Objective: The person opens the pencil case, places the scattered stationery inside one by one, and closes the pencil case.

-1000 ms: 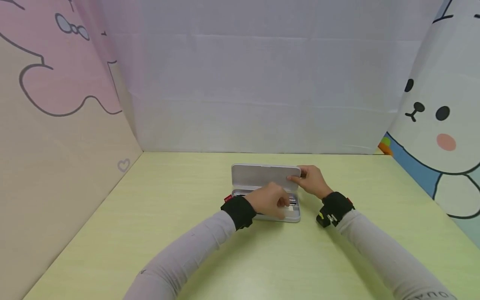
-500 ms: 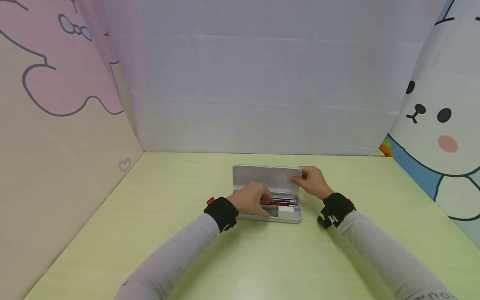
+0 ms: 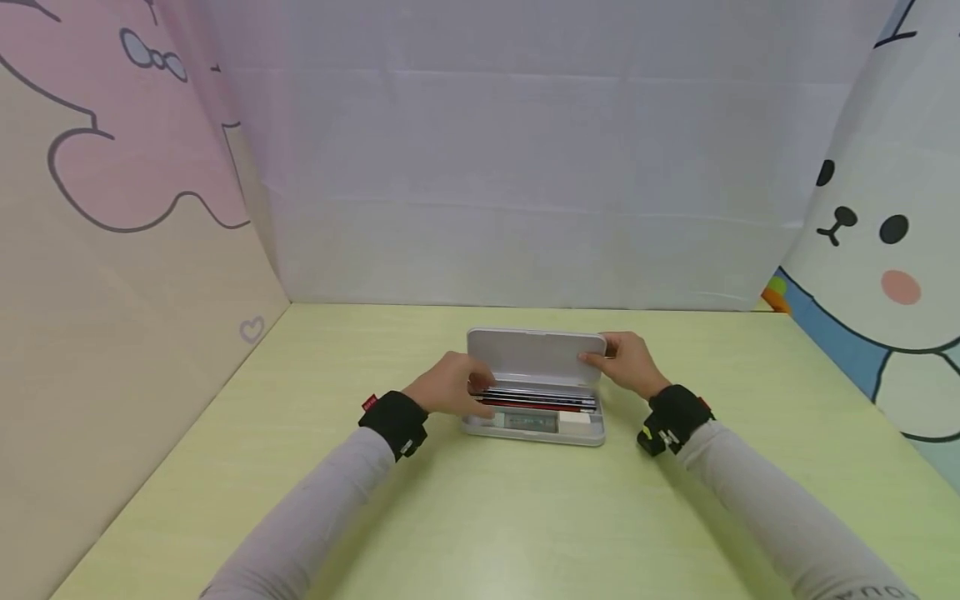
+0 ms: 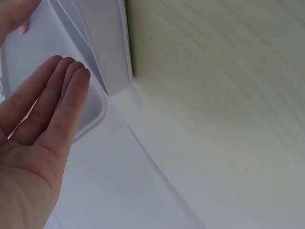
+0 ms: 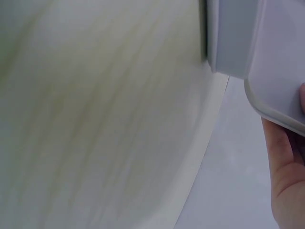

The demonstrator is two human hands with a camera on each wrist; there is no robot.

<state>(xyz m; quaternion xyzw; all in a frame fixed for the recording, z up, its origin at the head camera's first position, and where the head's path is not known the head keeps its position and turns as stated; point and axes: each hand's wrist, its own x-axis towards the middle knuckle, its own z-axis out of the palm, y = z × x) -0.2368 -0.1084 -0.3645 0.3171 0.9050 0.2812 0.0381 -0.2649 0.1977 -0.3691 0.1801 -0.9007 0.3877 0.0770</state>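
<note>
An opened pencil case [image 3: 491, 432] lies on the table, its pale lid [image 3: 528, 354] standing up at the back. Inside are several dark pencils [image 3: 540, 398], a red pencil [image 3: 540, 407], a white block like an eraser [image 3: 574, 418] and a grey-green rectangular piece [image 3: 530, 423]. My left hand [image 3: 452, 385] is at the case's left end, fingers extended and holding nothing visible; the left wrist view shows its straight fingers [image 4: 66, 102] beside the lid. With thumb in front and fingers behind, my right hand [image 3: 630, 365] grips the lid's right edge.
The light yellow-green table [image 3: 480, 525] stretches around the case. A white sheet [image 3: 510, 167] hangs behind it. Cartoon-printed panels stand at left [image 3: 150, 275] and right [image 3: 862, 292].
My left hand has moved left across the case, from over its right part to its left end, uncovering the pencils and the small pieces. My right hand still holds the lid.
</note>
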